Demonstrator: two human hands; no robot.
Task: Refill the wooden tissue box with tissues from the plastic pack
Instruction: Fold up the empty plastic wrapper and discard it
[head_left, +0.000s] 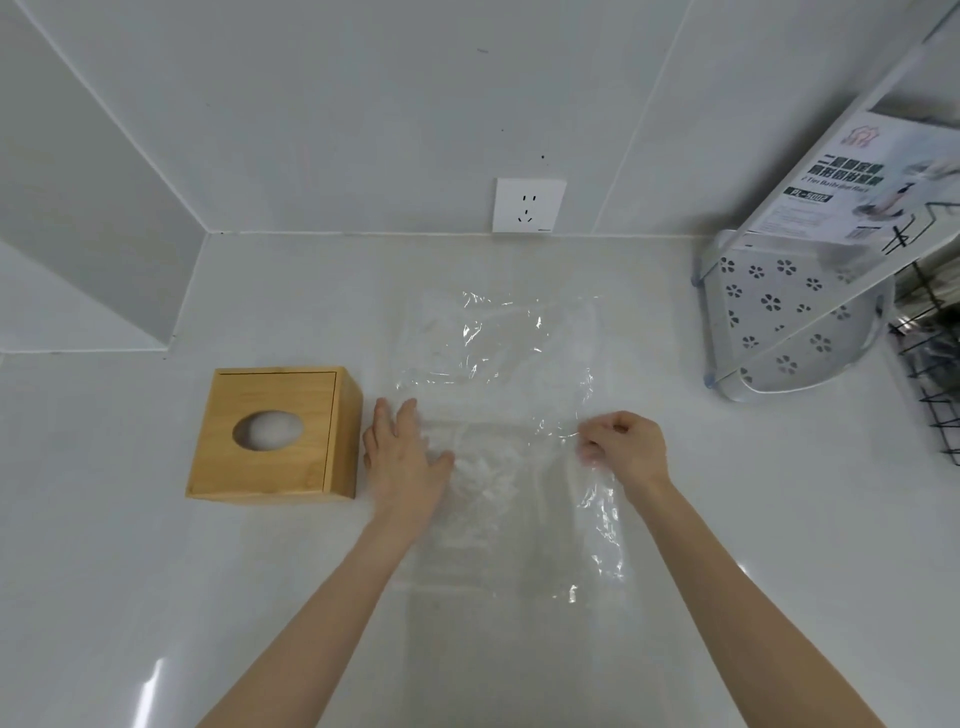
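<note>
The wooden tissue box (275, 434) stands on the white counter at the left, its oval top hole showing something pale inside. To its right lies the clear plastic pack (498, 374), flattened and crinkled, with white tissues (483, 478) dimly visible inside near its middle. My left hand (402, 457) lies flat with spread fingers on the pack's left side, just right of the box. My right hand (623, 444) has its fingers curled and pinches the pack's right edge.
A white perforated corner rack (795, 322) with a printed cardboard label stands at the right, and a black wire rack (935, 384) is beside it at the frame edge. A wall socket (529, 205) sits on the back wall. The counter (156, 597) is glossy white.
</note>
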